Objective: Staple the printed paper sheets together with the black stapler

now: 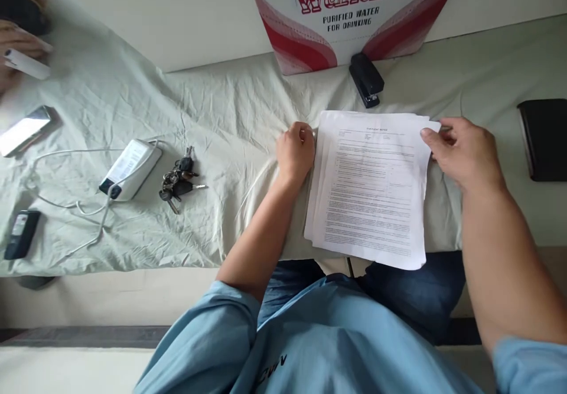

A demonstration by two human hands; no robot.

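Both hands grip the printed paper stack (370, 190): left hand (295, 153) seemingly clenched at its edge, right hand (463, 152) pinching a corner, below a "Wahaha Purified Water" box (349, 13)

Soft, even daylight is spread across the frame; shadows are faint. Glare is seen on the phone (25, 129) at left, motion blur at upper left, and bending at the edges
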